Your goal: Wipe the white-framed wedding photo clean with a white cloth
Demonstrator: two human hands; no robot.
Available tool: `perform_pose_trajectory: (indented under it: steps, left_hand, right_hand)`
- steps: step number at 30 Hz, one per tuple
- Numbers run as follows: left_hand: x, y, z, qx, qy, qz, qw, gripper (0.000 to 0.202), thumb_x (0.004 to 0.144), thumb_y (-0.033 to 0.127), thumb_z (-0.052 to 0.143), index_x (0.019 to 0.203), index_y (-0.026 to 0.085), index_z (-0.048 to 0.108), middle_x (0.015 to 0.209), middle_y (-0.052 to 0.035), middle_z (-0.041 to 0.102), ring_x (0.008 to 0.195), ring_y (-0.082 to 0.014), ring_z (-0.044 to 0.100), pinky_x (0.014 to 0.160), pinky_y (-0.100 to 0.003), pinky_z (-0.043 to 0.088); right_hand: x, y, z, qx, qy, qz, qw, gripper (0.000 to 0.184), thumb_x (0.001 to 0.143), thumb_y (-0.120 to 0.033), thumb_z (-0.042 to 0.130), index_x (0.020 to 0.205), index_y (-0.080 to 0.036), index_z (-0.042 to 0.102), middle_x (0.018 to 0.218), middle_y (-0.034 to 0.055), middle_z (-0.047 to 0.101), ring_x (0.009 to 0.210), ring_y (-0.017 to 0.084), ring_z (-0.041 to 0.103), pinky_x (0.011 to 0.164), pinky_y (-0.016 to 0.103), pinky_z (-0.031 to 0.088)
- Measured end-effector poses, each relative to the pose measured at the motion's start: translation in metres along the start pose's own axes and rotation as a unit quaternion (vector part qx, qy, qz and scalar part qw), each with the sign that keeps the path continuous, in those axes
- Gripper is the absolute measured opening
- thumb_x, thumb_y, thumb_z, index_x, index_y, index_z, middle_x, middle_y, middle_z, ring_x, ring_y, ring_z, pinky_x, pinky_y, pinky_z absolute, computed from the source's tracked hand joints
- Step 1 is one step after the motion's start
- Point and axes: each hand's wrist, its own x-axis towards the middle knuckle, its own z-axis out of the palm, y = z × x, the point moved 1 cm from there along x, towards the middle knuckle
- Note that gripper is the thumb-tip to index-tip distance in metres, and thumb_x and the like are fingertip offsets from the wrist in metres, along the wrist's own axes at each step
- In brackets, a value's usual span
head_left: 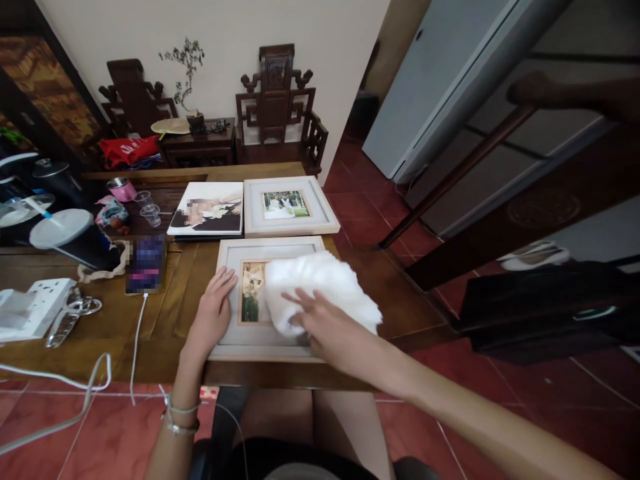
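Phone and black cup, left; photo album, upper centre | fluffy white cloth half-hides rectangular picture frame, centre | hands apart: my left hand rests on frame edge, right hand spread on cloth

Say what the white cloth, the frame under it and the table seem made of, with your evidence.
White cloth: probably soft fleece or cotton, from its fluffy, matt surface.
Frame: perhaps pale wood with a smooth finish, by its beige border; it could be imitation.
Table: likely varnished wood, judging by its brown panels, joints and slight sheen.
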Motion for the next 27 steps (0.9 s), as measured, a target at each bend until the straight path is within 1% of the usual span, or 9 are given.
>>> perform_pose_trajectory:
  steps: [3,6,8,10,15,17,19,23,27]
  left_hand:
    - [0.000,0.002,0.000,-0.001,0.003,-0.002,1.000,0.043,0.091,0.008,0.036,0.126,0.018,0.058,0.135,-0.0122,0.057,0.138,-0.0230,0.038,0.113,-0.052,0.034]
    - [0.000,0.002,0.001,0.000,0.001,-0.005,1.000,0.044,0.091,0.008,0.035,0.126,0.018,0.059,0.136,-0.0116,0.056,0.138,-0.0228,0.038,0.113,-0.052,0.034]
    - [0.000,0.001,0.001,-0.003,0.001,-0.004,1.000,0.044,0.090,0.008,0.036,0.126,0.019,0.058,0.136,-0.0109,0.056,0.138,-0.0227,0.038,0.113,-0.052,0.034]
    - [-0.001,-0.001,0.002,-0.006,0.003,0.003,1.000,0.044,0.090,0.008,0.036,0.127,0.019,0.058,0.136,-0.0107,0.056,0.138,-0.0226,0.038,0.113,-0.052,0.034]
    - [-0.001,-0.004,0.002,-0.001,-0.007,0.003,1.000,0.044,0.090,0.007,0.035,0.127,0.017,0.058,0.136,-0.0130,0.056,0.138,-0.0233,0.038,0.113,-0.054,0.034]
    - [-0.001,-0.005,0.002,0.001,-0.004,0.001,1.000,0.044,0.090,0.007,0.035,0.127,0.018,0.058,0.136,-0.0122,0.056,0.138,-0.0233,0.039,0.113,-0.054,0.033]
    - [-0.001,-0.004,0.001,0.002,0.001,0.000,1.000,0.044,0.091,0.008,0.036,0.127,0.020,0.057,0.136,-0.0110,0.057,0.138,-0.0226,0.039,0.113,-0.053,0.033]
    - [0.000,0.000,0.001,0.012,-0.003,-0.006,1.000,0.042,0.094,0.013,0.036,0.131,0.019,0.054,0.139,-0.0119,0.053,0.139,-0.0216,0.037,0.115,-0.049,0.031]
    - [0.000,0.006,0.001,0.041,-0.028,-0.024,0.998,0.040,0.097,0.020,0.036,0.134,0.019,0.051,0.146,-0.0125,0.045,0.141,-0.0229,0.032,0.115,-0.050,0.029]
  right_hand:
    - [-0.030,-0.026,-0.008,0.054,-0.031,-0.030,0.998,0.047,0.070,0.004,0.045,0.102,-0.020,0.069,0.143,0.0073,0.049,0.136,0.023,0.039,0.110,0.043,0.035]
    - [-0.034,-0.036,-0.011,0.046,-0.031,-0.009,0.998,0.041,0.071,0.001,0.048,0.097,-0.019,0.071,0.144,0.0093,0.049,0.136,0.027,0.038,0.111,0.047,0.034]
    - [-0.022,-0.028,-0.007,0.006,-0.013,0.014,1.000,0.038,0.069,0.001,0.049,0.093,-0.018,0.072,0.144,0.0109,0.047,0.137,0.030,0.036,0.112,0.052,0.030]
    - [-0.001,-0.011,-0.004,-0.049,0.013,0.041,0.998,0.039,0.068,0.003,0.050,0.092,-0.017,0.073,0.145,0.0124,0.046,0.138,0.032,0.034,0.113,0.055,0.027]
    - [0.060,0.037,-0.009,-0.151,0.055,0.104,0.981,0.045,0.070,0.002,0.052,0.111,-0.007,0.068,0.150,0.0203,0.035,0.139,0.041,0.027,0.111,0.061,0.023]
    - [0.075,0.044,-0.009,-0.166,0.055,0.108,0.979,0.044,0.073,-0.001,0.053,0.114,-0.006,0.066,0.151,0.0210,0.033,0.138,0.044,0.026,0.109,0.064,0.023]
    - [0.079,0.042,-0.004,-0.168,0.053,0.096,0.980,0.038,0.075,-0.004,0.054,0.110,-0.008,0.069,0.150,0.0197,0.035,0.138,0.044,0.028,0.109,0.065,0.022]
    - [0.046,0.013,0.010,-0.116,0.019,0.039,0.992,0.030,0.074,-0.009,0.060,0.099,-0.017,0.073,0.145,0.0146,0.045,0.137,0.041,0.031,0.110,0.062,0.022]
    - [-0.002,-0.028,0.009,-0.027,-0.042,-0.046,0.998,0.033,0.075,-0.012,0.057,0.103,-0.020,0.072,0.145,0.0122,0.046,0.136,0.036,0.036,0.108,0.057,0.031]
